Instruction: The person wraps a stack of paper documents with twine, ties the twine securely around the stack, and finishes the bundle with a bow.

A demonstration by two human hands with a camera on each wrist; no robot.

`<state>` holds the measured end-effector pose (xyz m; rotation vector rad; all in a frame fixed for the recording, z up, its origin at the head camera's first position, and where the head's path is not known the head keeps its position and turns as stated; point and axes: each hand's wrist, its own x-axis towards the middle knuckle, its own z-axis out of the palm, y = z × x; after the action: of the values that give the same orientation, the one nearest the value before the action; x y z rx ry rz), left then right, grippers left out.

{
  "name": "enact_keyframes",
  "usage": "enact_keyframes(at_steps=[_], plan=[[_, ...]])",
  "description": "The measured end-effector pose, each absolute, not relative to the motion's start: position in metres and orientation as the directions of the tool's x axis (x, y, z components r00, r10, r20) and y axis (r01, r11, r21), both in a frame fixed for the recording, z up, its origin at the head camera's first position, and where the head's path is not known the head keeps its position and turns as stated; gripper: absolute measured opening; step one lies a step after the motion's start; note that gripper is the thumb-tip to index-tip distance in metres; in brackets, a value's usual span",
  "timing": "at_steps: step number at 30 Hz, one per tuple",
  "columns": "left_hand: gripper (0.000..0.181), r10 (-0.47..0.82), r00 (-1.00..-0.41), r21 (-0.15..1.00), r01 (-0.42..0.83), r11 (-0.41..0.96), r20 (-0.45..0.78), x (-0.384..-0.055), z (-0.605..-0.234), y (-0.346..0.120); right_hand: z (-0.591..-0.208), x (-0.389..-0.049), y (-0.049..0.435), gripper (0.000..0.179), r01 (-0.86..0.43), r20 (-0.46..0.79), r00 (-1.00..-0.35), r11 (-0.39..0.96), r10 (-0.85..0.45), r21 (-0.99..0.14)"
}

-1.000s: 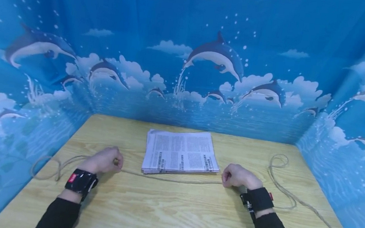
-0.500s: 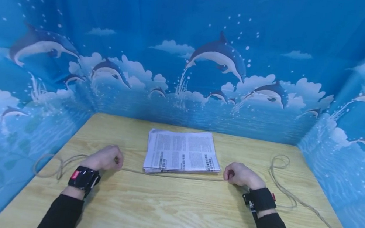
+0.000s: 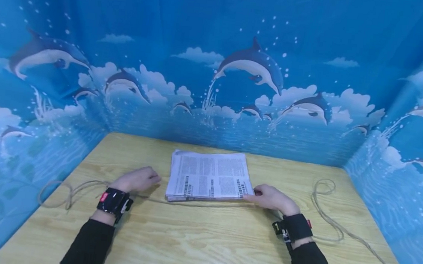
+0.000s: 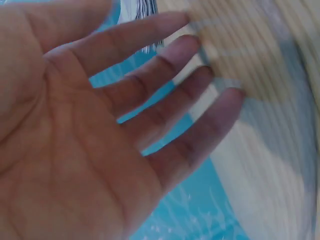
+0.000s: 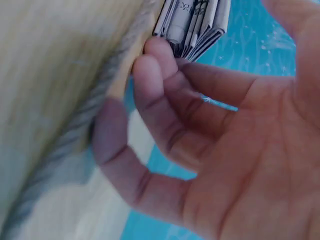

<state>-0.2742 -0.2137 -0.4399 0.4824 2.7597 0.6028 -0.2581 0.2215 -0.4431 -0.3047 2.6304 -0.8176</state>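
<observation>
A stack of folded newspapers [image 3: 210,177] lies flat on the wooden table, with a thin rope [image 3: 203,205] stretched along its front edge. My left hand [image 3: 137,180] hovers just left of the stack, apart from it; in the left wrist view its fingers [image 4: 165,107] are spread and hold nothing. At the front right corner of the stack, my right hand [image 3: 272,198] grips the newspapers, thumb over the top sheet. The right wrist view shows curled fingers [image 5: 155,95] against the stack's corner, beside the rope [image 5: 80,115]; the thumb tip is out of frame there.
Loose rope loops [image 3: 54,195] lie at the left edge of the wooden table [image 3: 184,245]. More rope [image 3: 355,237] trails across the right side to a frayed end. A blue dolphin-print curtain [image 3: 212,123] encloses the back and both sides.
Both hands have let go of the rope. My left hand has moved right towards the newspapers and straightened its fingers; my right hand has moved left onto their corner. The stack stays in place.
</observation>
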Motion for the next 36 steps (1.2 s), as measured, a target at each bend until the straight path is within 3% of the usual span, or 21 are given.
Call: enact_keyframes(at_steps=[4, 12, 16, 26, 36], plan=[[0.042, 0.337, -0.924, 0.498, 0.208, 0.842, -0.183, -0.283, -0.444, -0.195, -0.440, -0.263, 0.212, 0.044, -0.039, -0.294, -0.921, 0.812, -0.255, -0.582], [0.021, 0.189, -0.962, 0.654, 0.015, 0.756, -0.196, -0.287, -0.447, -0.157, -0.441, -0.279, 0.202, 0.044, 0.086, -0.311, -0.942, 0.811, -0.122, -0.579], [0.022, 0.140, -0.972, 0.707, -0.036, 0.706, -0.189, -0.286, -0.447, -0.149, -0.445, -0.282, 0.200, 0.044, 0.087, -0.301, -0.946, 0.795, -0.123, -0.600], [0.022, 0.070, -0.977, 0.670, -0.086, 0.737, -0.203, -0.286, -0.451, -0.146, -0.452, -0.281, 0.194, 0.041, 0.123, -0.333, -0.933, 0.749, -0.136, -0.651], [0.023, 0.031, -0.975, 0.652, -0.124, 0.748, -0.221, -0.287, -0.449, -0.143, -0.443, -0.278, 0.188, 0.059, 0.119, -0.287, -0.952, 0.730, -0.109, -0.673]])
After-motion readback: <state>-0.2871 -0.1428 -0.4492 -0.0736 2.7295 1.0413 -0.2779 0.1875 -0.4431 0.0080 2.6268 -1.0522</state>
